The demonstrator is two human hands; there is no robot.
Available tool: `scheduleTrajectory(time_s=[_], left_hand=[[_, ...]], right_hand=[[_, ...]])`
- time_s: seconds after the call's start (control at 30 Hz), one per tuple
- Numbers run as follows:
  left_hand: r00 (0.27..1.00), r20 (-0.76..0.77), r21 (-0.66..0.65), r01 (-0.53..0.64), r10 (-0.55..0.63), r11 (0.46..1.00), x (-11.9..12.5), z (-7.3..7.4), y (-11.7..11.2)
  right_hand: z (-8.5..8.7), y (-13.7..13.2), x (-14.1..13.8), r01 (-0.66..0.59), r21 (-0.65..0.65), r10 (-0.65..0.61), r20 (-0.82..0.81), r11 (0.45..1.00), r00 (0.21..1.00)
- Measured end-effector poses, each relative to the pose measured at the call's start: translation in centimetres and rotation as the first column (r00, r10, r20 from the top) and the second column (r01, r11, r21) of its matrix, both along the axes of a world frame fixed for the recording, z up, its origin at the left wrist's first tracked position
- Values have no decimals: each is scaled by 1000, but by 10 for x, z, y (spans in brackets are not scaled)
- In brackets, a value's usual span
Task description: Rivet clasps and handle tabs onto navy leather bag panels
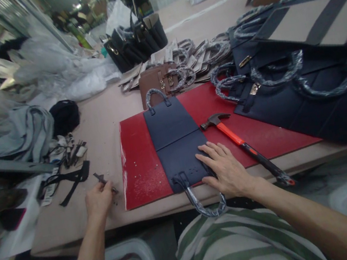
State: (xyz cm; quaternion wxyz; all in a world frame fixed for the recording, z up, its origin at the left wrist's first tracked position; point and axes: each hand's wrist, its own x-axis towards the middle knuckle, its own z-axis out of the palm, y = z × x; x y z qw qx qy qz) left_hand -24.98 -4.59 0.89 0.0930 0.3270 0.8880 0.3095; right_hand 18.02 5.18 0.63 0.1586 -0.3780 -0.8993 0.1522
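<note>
A navy bag panel (175, 132) lies flat on a red board (137, 153), with plastic-wrapped handles at its far and near ends. My right hand (225, 168) rests on the panel's near right part, fingers outstretched and holding nothing. Left of the board, my left hand (99, 199) is closed at the fingertips on a small dark stick-like piece (100, 178), whose exact kind I cannot make out. Small dark bits lie beside those fingers. To the right of the panel, a claw hammer (233, 136) with an orange and black handle lies across the board.
Stacked navy bag pieces (304, 105) with wrapped handles cover the right side. Brown bag pieces (153, 82) and a black bag (136, 41) sit behind the board. Black straps (75, 176), loose small tools and a grey cloth (25, 131) lie at the left.
</note>
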Motion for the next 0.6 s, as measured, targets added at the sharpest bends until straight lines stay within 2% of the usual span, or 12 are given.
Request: scheduleTrajectory(time_s=[0.07, 0.13, 0.2, 0.27, 0.37, 0.43, 0.5, 0.6], left_hand=[[996, 85, 44, -27, 23, 999, 9, 6, -1], [977, 212, 254, -67, 12, 965, 33, 15, 2], [938, 328, 463, -60, -108, 884, 71, 21, 7], [880, 391, 547, 13, -269, 837, 116, 23, 13], [773, 429, 582, 160, -468, 797, 183, 15, 23], [734, 385, 587, 272, -559, 763, 215, 7, 30], [716, 305, 585, 380, -629, 717, 234, 1, 35], [711, 170, 562, 499, -682, 660, 242, -3, 38]], right_hand=[[0, 0, 0, 3, -6, -3, 2, 1000, 1000], [1, -1, -1, 1, -15, -1, 3, 1000, 1000], [2, -1, -1, 3, -19, -3, 2, 1000, 1000], [2, -2, -1, 10, -18, -10, 3, 1000, 1000], [2, -2, -1, 11, -19, -11, 12, 1000, 1000], [1, -2, -1, 6, -15, -6, 13, 1000, 1000], [-1, -3, -1, 6, -7, -6, 10, 1000, 1000], [-2, -3, -1, 16, 2, -16, 5, 1000, 1000]])
